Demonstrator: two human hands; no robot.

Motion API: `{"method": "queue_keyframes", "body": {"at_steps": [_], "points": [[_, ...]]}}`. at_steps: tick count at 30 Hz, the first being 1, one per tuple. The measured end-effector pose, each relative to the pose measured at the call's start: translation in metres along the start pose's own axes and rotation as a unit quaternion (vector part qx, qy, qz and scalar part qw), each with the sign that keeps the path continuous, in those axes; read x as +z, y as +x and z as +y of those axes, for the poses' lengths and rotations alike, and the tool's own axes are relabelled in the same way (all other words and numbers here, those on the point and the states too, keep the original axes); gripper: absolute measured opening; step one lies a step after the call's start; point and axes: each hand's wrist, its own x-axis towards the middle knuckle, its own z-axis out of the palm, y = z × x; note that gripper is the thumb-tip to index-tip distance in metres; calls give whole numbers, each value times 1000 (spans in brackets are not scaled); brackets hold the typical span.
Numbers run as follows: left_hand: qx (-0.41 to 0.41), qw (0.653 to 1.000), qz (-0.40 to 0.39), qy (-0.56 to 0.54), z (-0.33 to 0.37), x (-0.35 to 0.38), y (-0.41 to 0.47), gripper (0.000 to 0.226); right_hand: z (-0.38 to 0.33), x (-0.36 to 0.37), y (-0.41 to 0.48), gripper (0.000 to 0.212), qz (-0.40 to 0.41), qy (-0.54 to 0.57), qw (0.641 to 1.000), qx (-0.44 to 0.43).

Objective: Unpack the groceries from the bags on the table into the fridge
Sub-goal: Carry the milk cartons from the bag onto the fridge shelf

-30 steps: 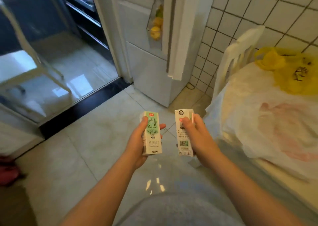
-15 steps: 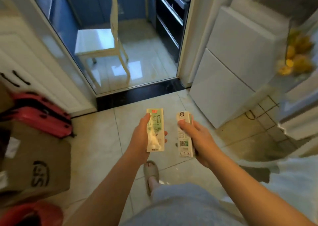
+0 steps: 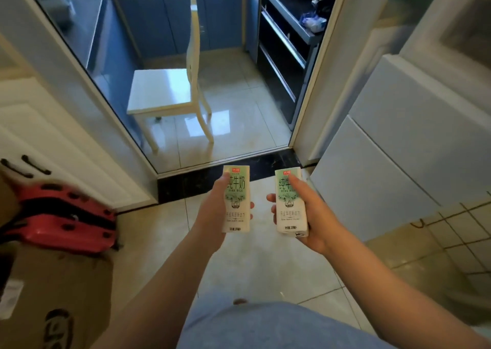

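I hold two white-and-green milk cartons upright in front of me, above the tiled floor. My left hand (image 3: 212, 210) grips the left milk carton (image 3: 237, 202), thumb on its front and fingertips showing at its right edge. My right hand (image 3: 310, 216) grips the right milk carton (image 3: 289, 205), with its thumb laid over the front face. The white fridge (image 3: 385, 147) stands at the right with its lower doors closed; its upper part runs out of the frame. The bags and the table are out of sight.
A doorway with a dark threshold (image 3: 212, 173) lies straight ahead; a white chair (image 3: 170, 91) stands beyond it. A white cabinet (image 3: 53, 141) is at the left, with red crates (image 3: 63, 218) and a cardboard box (image 3: 58, 295) below it. Tiled wall (image 3: 457, 232) sits at the right.
The view has swung left, from the table and bags to the doorway and fridge side. The right carton has turned so its green front faces me. Both hands keep their cartons.
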Motion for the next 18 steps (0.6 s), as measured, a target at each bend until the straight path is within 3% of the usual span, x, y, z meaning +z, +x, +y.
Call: {"method": "queue_keyframes", "body": {"at_steps": [3, 10, 14, 18], "points": [[-1, 999, -32, 30, 22, 24, 36, 33, -25, -3, 22, 30, 36, -3, 999, -31], [0, 980, -137, 146, 72, 104, 127, 37, -95, -20, 78, 21, 175, 38, 978, -111], [24, 954, -209, 213, 104, 162, 174, 35, -142, -31, 108, 27, 253, 56, 950, -176], [80, 916, -291, 266, 142, 227, 211, 33, -194, -40, 126, 16, 324, 57, 908, -261]]}}
